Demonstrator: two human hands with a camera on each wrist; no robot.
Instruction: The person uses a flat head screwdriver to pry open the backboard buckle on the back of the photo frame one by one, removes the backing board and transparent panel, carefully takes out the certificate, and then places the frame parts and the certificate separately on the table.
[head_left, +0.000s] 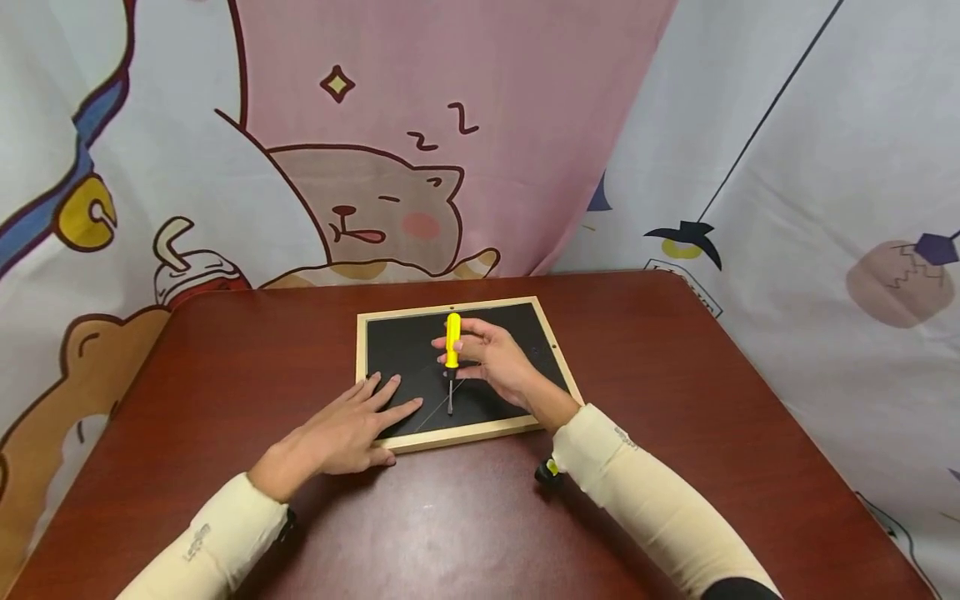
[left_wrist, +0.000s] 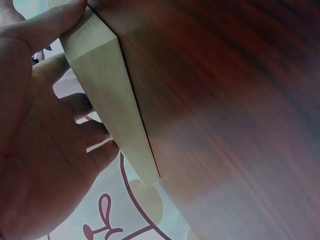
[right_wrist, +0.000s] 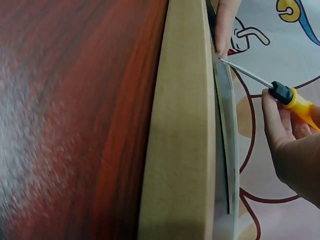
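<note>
A light wooden frame (head_left: 465, 435) around a black panel (head_left: 405, 350) lies flat on the table. My left hand (head_left: 345, 429) rests with spread fingers over its near left corner, the thumb along the outer edge; the left wrist view shows the thumb by the frame's corner (left_wrist: 95, 40). In my right hand (head_left: 502, 362) is a screwdriver (head_left: 453, 340) with a yellow handle and black collar, held nearly upright by the fingers. Its metal tip points down at the panel, beside a thin pale diagonal line. In the right wrist view, the screwdriver's shaft (right_wrist: 250, 75) slants toward the panel.
The reddish-brown table (head_left: 660, 375) extends around the frame on all sides. Behind it hangs a cartoon-print cloth (head_left: 555, 108), with another stretch of cloth (head_left: 825, 167) along the right. A small black device (head_left: 549, 472) sits at my right wrist.
</note>
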